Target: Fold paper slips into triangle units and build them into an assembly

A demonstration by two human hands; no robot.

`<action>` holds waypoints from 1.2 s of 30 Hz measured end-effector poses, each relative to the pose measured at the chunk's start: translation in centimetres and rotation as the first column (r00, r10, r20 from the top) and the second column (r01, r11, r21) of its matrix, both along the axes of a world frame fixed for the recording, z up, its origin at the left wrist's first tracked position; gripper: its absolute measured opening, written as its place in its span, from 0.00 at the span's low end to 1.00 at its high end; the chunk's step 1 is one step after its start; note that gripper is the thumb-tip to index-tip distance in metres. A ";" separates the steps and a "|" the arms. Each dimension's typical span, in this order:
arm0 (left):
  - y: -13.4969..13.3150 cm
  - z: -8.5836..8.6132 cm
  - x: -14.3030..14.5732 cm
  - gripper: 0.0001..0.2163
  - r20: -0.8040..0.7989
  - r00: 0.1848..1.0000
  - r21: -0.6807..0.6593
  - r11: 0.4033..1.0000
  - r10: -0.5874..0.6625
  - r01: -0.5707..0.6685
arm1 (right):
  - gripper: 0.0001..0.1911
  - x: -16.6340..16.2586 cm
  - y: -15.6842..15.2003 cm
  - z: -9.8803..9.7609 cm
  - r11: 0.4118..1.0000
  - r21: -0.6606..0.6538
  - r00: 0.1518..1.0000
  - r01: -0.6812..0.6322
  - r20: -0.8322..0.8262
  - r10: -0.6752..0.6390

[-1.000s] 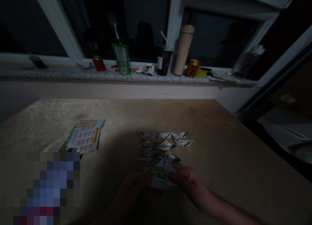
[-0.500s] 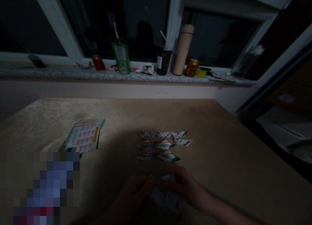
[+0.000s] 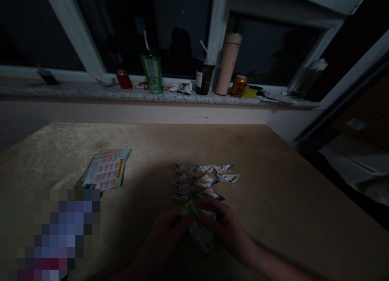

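Between my two hands is a partly folded printed paper (image 3: 203,234), green and white, at the near side of the table. My left hand (image 3: 170,228) pinches its upper left part with thumb and fingers. On the other side, my right hand (image 3: 227,224) grips the paper's right edge. Dim light hides the exact folds. Just beyond my fingers lie several folded paper pieces (image 3: 206,180) of the same printed kind, set in rough rows. Off to the left rests a stack of flat printed sheets (image 3: 105,169).
A pixelated patch (image 3: 60,236) covers the lower left. Along the granite windowsill (image 3: 176,97) stand a green cup (image 3: 152,72), a dark cup with a straw (image 3: 203,78), a pink flask (image 3: 228,64), an orange can (image 3: 240,86) and a red jar (image 3: 124,80).
Both hands have moved slightly away from me with the paper, closer to the folded pieces. The paper's lower part has swung closer together, and its green upper end shows more.
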State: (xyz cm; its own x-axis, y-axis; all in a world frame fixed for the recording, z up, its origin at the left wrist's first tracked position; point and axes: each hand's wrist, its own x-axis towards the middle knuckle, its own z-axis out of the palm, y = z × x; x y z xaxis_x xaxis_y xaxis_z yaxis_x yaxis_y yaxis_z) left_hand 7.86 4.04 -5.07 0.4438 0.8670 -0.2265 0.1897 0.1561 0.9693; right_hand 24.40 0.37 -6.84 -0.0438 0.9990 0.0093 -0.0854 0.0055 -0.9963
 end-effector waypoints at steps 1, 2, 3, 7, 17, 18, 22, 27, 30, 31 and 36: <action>0.0 0.0 0.0 0.11 0.005 1.000 -0.004 1.000 0.001 -0.001 | 0.11 0.0 0.0 0.1 1.000 0.022 1.000 0.003 0.003 -0.003; 0.0 0.0 0.0 0.11 0.010 1.000 -0.012 1.000 0.005 -0.005 | 0.10 0.0 0.1 0.2 0.999 0.041 1.000 0.003 0.018 -0.004; 0.0 0.1 0.0 0.11 0.012 1.000 -0.024 1.000 0.014 -0.014 | 0.10 0.0 0.1 0.3 0.998 0.057 0.999 0.004 0.040 -0.006; -0.2 0.0 0.0 0.11 0.010 0.998 -0.054 0.997 0.060 -0.060 | 0.10 0.0 0.1 0.2 0.996 0.093 0.994 -0.008 0.106 -0.002; -0.2 -0.3 -0.2 0.10 0.078 0.995 -0.097 0.993 0.068 -0.060 | 0.13 0.0 0.2 0.3 0.992 0.125 0.991 -0.017 0.132 0.000; -0.1 -0.1 -0.2 0.10 0.080 0.994 -0.102 0.993 0.071 -0.063 | 0.13 0.0 0.2 0.4 0.991 0.132 0.990 -0.014 0.143 -0.005; -0.1 0.5 -0.3 0.11 0.034 0.997 -0.099 0.993 0.063 -0.060 | 0.12 0.0 0.0 0.4 0.985 0.173 0.976 -0.012 0.218 -0.027; -0.4 -0.6 -0.6 0.16 -0.104 0.976 -0.071 0.977 0.193 -0.201 | 0.13 0.4 -0.3 0.2 0.946 0.307 0.905 -0.102 0.424 -0.040; -0.5 -1.1 -0.8 0.16 -0.094 0.977 -0.070 0.978 0.190 -0.197 | 0.15 0.8 -0.3 0.0 0.883 0.413 0.779 -0.222 0.620 -0.094; -0.5 -1.1 -0.8 0.16 -0.085 0.976 -0.078 0.975 0.199 -0.206 | 0.15 0.9 -0.3 0.0 0.856 0.447 0.726 -0.259 0.675 -0.133; -0.5 -0.3 -0.7 0.14 -0.075 0.957 -0.127 0.949 0.280 -0.288 | 0.14 1.2 -0.3 -0.1 0.774 0.522 0.576 -0.359 0.776 -0.257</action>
